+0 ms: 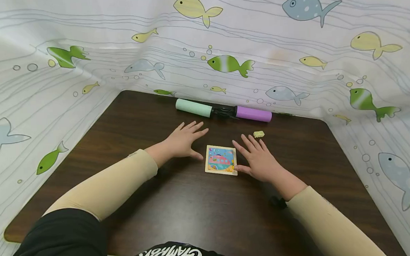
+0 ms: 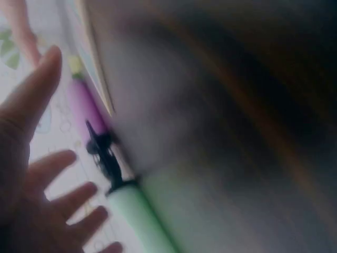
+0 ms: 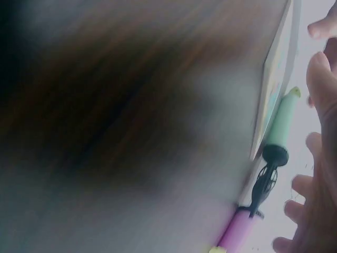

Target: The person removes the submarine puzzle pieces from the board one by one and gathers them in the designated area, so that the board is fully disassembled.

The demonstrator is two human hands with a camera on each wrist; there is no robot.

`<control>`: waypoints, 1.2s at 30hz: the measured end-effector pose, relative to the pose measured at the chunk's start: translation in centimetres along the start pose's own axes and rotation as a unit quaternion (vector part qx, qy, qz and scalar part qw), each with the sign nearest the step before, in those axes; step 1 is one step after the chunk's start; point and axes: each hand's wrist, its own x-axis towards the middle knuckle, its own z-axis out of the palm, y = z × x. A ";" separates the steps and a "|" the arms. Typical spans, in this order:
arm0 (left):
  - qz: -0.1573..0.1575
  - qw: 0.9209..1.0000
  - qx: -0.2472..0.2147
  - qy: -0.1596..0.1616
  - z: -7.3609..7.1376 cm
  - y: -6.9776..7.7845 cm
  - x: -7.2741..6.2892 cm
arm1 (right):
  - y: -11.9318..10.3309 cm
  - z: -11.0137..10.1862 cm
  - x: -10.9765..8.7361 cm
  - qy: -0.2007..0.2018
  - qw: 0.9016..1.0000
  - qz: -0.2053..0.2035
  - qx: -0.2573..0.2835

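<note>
A small square picture board (image 1: 221, 160) with a pale frame and a pink and blue picture lies flat on the dark table. My left hand (image 1: 183, 141), fingers spread, is at its left side, holding nothing. On the other side my right hand (image 1: 258, 160) is spread too, its thumb tip overlapping the board's right edge in the head view. Just beyond the right fingertips lies a small pale yellow block (image 1: 258, 134). Both wrist views show spread fingers, with the board seen edge-on; its frame (image 2: 97, 63) appears near the left thumb.
At the back of the table (image 1: 181, 219), a mint green cylinder (image 1: 193, 107) and a purple cylinder (image 1: 254, 114) lie in line, with black parts (image 1: 224, 112) between them. A white fish-print sheet (image 1: 188, 42) rises around the table's back and sides.
</note>
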 end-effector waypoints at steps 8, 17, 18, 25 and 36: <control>-0.063 0.989 -0.128 -0.036 0.3 2.8 1.7 | -2.0 0.3 1.8 -0.057 0.991 -0.038 0.113; -0.069 0.989 -0.116 -0.053 0.5 3.6 2.8 | -2.6 0.5 2.9 -0.112 0.982 -0.040 0.147; -0.072 0.989 -0.117 -0.053 0.5 3.5 2.9 | -2.6 0.5 3.0 -0.112 0.983 -0.038 0.143; -0.082 0.987 -0.134 -0.045 0.6 3.3 3.5 | -2.5 -0.2 3.5 -0.108 0.984 -0.028 0.140; -0.108 0.982 -0.151 -0.044 1.3 3.2 4.9 | -1.8 -0.1 4.4 -0.124 0.982 -0.007 0.145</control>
